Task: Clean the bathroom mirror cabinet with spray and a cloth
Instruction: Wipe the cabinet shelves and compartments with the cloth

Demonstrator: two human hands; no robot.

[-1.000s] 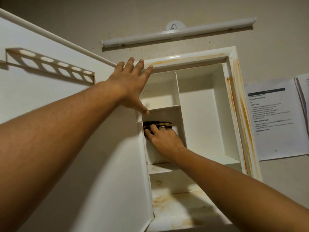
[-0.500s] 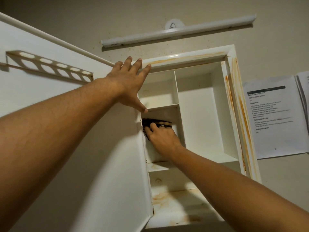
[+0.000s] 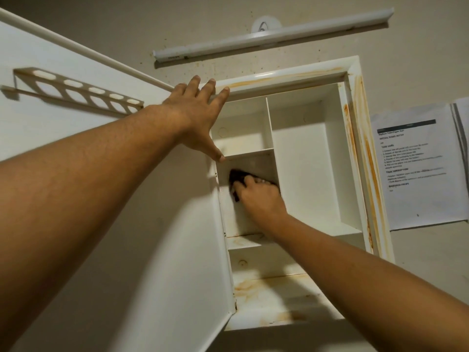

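The white wall cabinet (image 3: pixel 352 153) hangs open above me, its frame and lower shelves streaked with rust-orange stains. Its door (image 3: pixel 121 224) is swung out to the left. My left hand (image 3: pixel 200 120) lies flat with fingers spread against the door's upper edge by the hinge side. My right hand (image 3: pixel 258 196) reaches into the middle left compartment and presses a dark cloth (image 3: pixel 236 177) against its back wall. Most of the cloth is hidden under my fingers. No spray bottle is in view.
A slotted white rack (image 3: pixel 76 92) is fixed on the inside of the door. A long white tube light (image 3: pixel 274 34) is mounted on the wall above the cabinet. Printed paper sheets (image 3: pixel 416 163) are stuck on the wall to the right.
My right hand with the cloth has slid slightly down and right inside the compartment. My left hand stays pressed on the door. The view has shifted a little.
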